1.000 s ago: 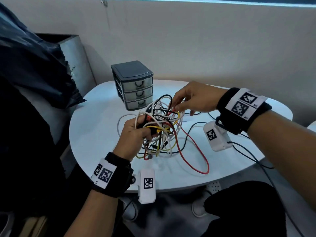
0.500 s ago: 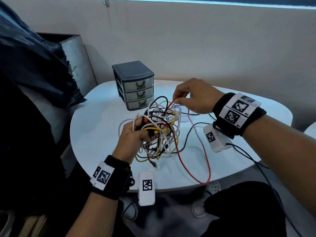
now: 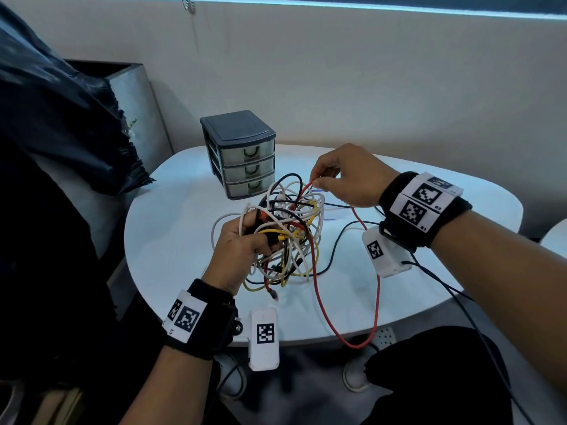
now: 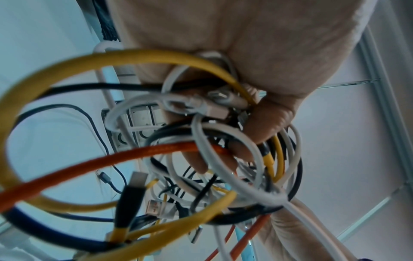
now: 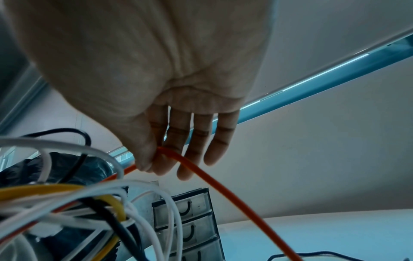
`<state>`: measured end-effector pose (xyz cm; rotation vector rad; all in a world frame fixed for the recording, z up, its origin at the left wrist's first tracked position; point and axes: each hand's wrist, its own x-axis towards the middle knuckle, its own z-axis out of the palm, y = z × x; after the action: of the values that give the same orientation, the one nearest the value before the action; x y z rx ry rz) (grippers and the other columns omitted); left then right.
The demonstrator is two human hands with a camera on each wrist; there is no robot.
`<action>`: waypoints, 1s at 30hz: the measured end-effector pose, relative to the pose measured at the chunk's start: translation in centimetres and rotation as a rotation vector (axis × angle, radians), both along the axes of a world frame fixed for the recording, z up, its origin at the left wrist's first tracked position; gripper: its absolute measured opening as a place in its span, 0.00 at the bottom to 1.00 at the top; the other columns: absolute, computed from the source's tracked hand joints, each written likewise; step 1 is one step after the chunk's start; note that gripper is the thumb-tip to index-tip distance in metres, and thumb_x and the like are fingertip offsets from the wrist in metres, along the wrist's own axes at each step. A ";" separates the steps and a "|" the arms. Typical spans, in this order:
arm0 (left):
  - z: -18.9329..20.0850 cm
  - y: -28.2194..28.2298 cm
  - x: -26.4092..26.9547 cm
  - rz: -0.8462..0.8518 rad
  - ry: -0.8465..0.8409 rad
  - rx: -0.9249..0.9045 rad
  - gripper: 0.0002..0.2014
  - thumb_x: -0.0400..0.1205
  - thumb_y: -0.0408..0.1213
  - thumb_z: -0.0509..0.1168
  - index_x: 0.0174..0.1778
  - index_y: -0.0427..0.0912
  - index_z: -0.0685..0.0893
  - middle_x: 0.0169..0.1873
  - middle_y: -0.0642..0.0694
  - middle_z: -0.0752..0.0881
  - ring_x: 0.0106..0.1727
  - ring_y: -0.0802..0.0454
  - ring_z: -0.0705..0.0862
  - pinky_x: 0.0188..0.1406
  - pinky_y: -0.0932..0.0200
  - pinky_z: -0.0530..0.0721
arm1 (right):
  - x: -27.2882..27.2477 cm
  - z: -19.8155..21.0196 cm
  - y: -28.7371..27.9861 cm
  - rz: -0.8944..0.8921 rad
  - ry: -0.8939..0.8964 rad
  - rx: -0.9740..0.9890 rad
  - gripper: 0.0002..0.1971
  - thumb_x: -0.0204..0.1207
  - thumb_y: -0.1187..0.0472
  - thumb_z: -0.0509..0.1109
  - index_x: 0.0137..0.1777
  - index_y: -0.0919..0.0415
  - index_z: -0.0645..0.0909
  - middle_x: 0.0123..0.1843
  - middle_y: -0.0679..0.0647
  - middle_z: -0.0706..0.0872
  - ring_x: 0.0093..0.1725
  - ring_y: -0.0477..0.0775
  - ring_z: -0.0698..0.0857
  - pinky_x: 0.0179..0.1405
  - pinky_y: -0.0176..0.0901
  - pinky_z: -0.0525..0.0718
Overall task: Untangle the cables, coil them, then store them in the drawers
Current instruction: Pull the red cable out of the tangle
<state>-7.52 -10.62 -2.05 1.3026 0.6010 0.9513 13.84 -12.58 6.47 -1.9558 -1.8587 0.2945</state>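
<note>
A tangle of white, yellow, black and red cables [image 3: 285, 234] is held a little above the white table [image 3: 171, 240]. My left hand [image 3: 242, 240] grips the bundle from the left, fingers curled through the loops [image 4: 223, 134]. My right hand [image 3: 334, 179] is raised at the bundle's far right and pinches the red cable [image 3: 310, 187] between thumb and forefinger [image 5: 156, 159]. That red cable [image 3: 377, 302] runs down in a long loop past the table's front edge. The grey three-drawer unit [image 3: 242, 154] stands behind the tangle with all drawers closed.
A black cable [image 3: 337, 240] trails across the table to the right. A dark bag [image 3: 61, 124] and a grey bin [image 3: 138, 96] stand at the left. The wall is close behind the table. My dark-clad knee [image 3: 429, 378] is under the front edge.
My right hand took the red cable and lifted it up and to the right, drawing the strand out of the tangle. My left hand keeps holding the bundle, raised slightly.
</note>
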 end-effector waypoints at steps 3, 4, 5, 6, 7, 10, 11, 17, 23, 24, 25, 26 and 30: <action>-0.2 0.1 0.1 0.002 0.005 0.001 0.14 0.57 0.22 0.58 0.35 0.31 0.82 0.27 0.47 0.87 0.32 0.51 0.86 0.32 0.64 0.84 | 0.0 0.0 0.0 -0.004 -0.004 0.000 0.05 0.79 0.60 0.72 0.47 0.58 0.89 0.43 0.53 0.91 0.46 0.55 0.87 0.52 0.50 0.85; -0.2 0.2 0.1 0.004 0.002 -0.002 0.14 0.57 0.22 0.58 0.35 0.32 0.83 0.27 0.47 0.87 0.32 0.51 0.86 0.32 0.64 0.84 | 0.0 -0.1 0.0 -0.005 -0.004 0.001 0.05 0.79 0.61 0.72 0.46 0.57 0.89 0.43 0.53 0.91 0.46 0.55 0.87 0.52 0.49 0.85; -0.3 0.2 0.1 0.004 -0.002 -0.004 0.14 0.57 0.22 0.58 0.33 0.34 0.84 0.28 0.47 0.87 0.32 0.51 0.87 0.32 0.64 0.84 | -0.1 -0.1 0.0 -0.005 -0.004 0.002 0.05 0.79 0.61 0.72 0.46 0.57 0.89 0.43 0.54 0.91 0.47 0.55 0.87 0.51 0.49 0.85; -0.4 0.2 0.1 0.003 -0.007 -0.007 0.14 0.57 0.22 0.58 0.32 0.37 0.85 0.28 0.47 0.87 0.33 0.51 0.87 0.32 0.63 0.84 | -0.1 -0.1 0.0 -0.007 -0.004 0.002 0.05 0.79 0.60 0.71 0.46 0.56 0.89 0.43 0.54 0.91 0.47 0.55 0.88 0.51 0.49 0.85; -0.4 0.2 0.1 0.000 -0.011 -0.009 0.15 0.57 0.22 0.58 0.30 0.41 0.86 0.28 0.47 0.87 0.33 0.51 0.87 0.32 0.63 0.84 | -0.1 -0.1 0.0 -0.009 -0.006 0.001 0.05 0.80 0.60 0.71 0.46 0.56 0.89 0.43 0.54 0.91 0.47 0.55 0.88 0.52 0.49 0.85; -0.6 0.3 0.3 0.000 -0.007 -0.016 0.14 0.57 0.22 0.58 0.31 0.38 0.85 0.28 0.46 0.87 0.32 0.51 0.86 0.32 0.63 0.84 | -0.1 -0.2 0.0 -0.012 -0.010 -0.002 0.05 0.80 0.60 0.71 0.45 0.55 0.89 0.43 0.53 0.91 0.47 0.55 0.88 0.52 0.49 0.86; -0.6 0.3 0.3 0.003 0.001 -0.017 0.13 0.57 0.22 0.58 0.32 0.35 0.84 0.28 0.46 0.87 0.32 0.51 0.86 0.31 0.63 0.84 | -0.1 -0.3 0.0 -0.010 -0.011 -0.004 0.05 0.80 0.60 0.72 0.45 0.55 0.89 0.43 0.53 0.91 0.46 0.55 0.88 0.52 0.49 0.86; -0.1 0.1 0.5 -0.013 0.014 -0.006 0.13 0.57 0.22 0.58 0.34 0.32 0.83 0.27 0.47 0.87 0.32 0.51 0.86 0.31 0.64 0.84 | 0.5 0.1 0.7 -0.135 -0.062 0.143 0.06 0.81 0.59 0.68 0.50 0.55 0.88 0.40 0.47 0.85 0.44 0.53 0.83 0.52 0.50 0.83; 0.0 0.2 0.6 0.001 0.048 0.010 0.12 0.56 0.22 0.59 0.28 0.39 0.84 0.27 0.43 0.84 0.32 0.45 0.84 0.31 0.56 0.82 | 0.0 -0.5 0.5 0.090 -0.130 -0.117 0.10 0.82 0.52 0.68 0.61 0.40 0.84 0.65 0.41 0.77 0.66 0.45 0.75 0.70 0.47 0.73; 0.0 0.1 0.6 -0.003 0.058 0.010 0.13 0.56 0.23 0.59 0.27 0.42 0.84 0.27 0.43 0.84 0.32 0.44 0.83 0.33 0.54 0.81 | -0.2 -0.7 0.4 0.115 -0.141 -0.168 0.09 0.82 0.50 0.69 0.58 0.37 0.84 0.67 0.41 0.77 0.67 0.46 0.75 0.71 0.49 0.73; -0.1 0.0 0.6 -0.010 0.067 0.007 0.14 0.56 0.23 0.59 0.25 0.45 0.85 0.27 0.44 0.84 0.33 0.44 0.83 0.34 0.54 0.81 | -0.3 -0.8 0.3 0.121 -0.160 -0.197 0.07 0.81 0.48 0.69 0.56 0.35 0.84 0.69 0.42 0.77 0.68 0.48 0.75 0.70 0.51 0.74; -0.2 -0.1 0.6 -0.019 0.075 0.004 0.14 0.56 0.23 0.59 0.24 0.46 0.85 0.26 0.45 0.84 0.33 0.45 0.83 0.36 0.53 0.81 | -0.4 -1.0 0.3 0.117 -0.188 -0.211 0.07 0.81 0.47 0.69 0.55 0.35 0.85 0.71 0.44 0.77 0.69 0.50 0.75 0.70 0.53 0.74; -0.5 -0.4 0.6 -0.032 0.093 -0.007 0.14 0.57 0.24 0.59 0.24 0.47 0.85 0.27 0.46 0.85 0.37 0.42 0.84 0.41 0.49 0.82 | -0.7 -1.2 0.1 0.090 -0.265 -0.185 0.10 0.80 0.46 0.69 0.58 0.43 0.87 0.73 0.47 0.78 0.72 0.53 0.74 0.69 0.55 0.75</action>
<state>-6.89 -11.03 -2.55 1.3521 0.6527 0.8650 13.15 -12.49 5.23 -2.1240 -2.1590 0.2526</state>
